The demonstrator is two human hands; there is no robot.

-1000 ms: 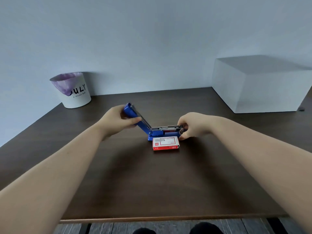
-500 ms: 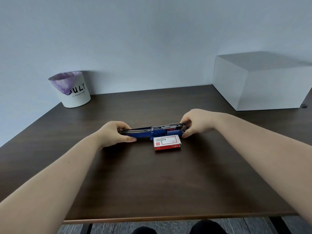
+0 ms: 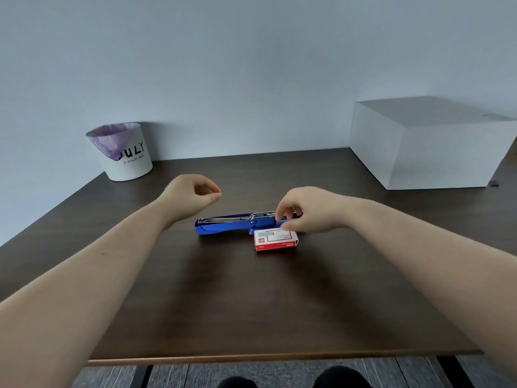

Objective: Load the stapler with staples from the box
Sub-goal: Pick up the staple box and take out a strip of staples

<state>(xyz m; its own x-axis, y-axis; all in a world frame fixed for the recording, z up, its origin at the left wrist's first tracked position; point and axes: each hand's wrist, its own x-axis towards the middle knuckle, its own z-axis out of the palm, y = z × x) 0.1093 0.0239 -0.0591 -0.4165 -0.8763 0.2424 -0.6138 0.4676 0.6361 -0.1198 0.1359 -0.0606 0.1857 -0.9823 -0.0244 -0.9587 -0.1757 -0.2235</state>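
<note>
The blue stapler (image 3: 223,226) lies swung open flat on the dark table (image 3: 251,298), its metal staple channel (image 3: 223,219) facing up. The red and white staple box (image 3: 275,240) lies shut just in front of the stapler's right half. My left hand (image 3: 190,197) hovers above and behind the stapler's left end, fingers loosely curled, holding nothing. My right hand (image 3: 307,211) is over the stapler's right end, which it hides. Its fingertips point down at the channel and its thumb is at the box's back edge, with nothing gripped.
A white bin (image 3: 126,152) with a purple liner stands at the back left by the wall. A large white box (image 3: 428,144) fills the back right corner. The table's front edge (image 3: 279,358) runs close to my body.
The stapler's top arm went from raised to laid flat on the table. My left hand let go of it and lifted away. My right hand shifted from the stapler's right end toward the box.
</note>
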